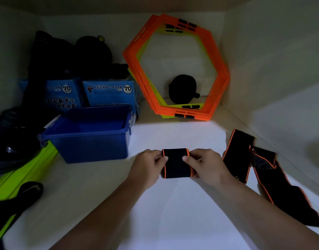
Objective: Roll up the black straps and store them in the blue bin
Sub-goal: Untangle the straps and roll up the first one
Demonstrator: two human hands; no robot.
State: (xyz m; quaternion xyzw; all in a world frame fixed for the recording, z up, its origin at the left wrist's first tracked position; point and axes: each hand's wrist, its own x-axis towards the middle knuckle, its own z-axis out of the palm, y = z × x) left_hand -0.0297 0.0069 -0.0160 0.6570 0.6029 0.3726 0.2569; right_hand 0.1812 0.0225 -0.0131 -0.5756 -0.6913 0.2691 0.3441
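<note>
A black strap with orange edges [176,163] is rolled into a short cylinder at the middle of the white shelf. My left hand [147,166] grips its left end and my right hand [203,164] grips its right end, thumbs pressed on top. To the right, two more black straps [259,170] with orange trim lie flat and unrolled, partly overlapping. The blue bin [90,134] stands open to the left of my hands, and I see nothing inside it.
Orange and yellow hexagonal frames [176,69] lean on the back wall with a black roller wheel [183,89] behind them. Blue paper packs [108,92] and dark bags sit behind the bin. A lime-green bar [19,175] and a black item [16,201] lie at the left.
</note>
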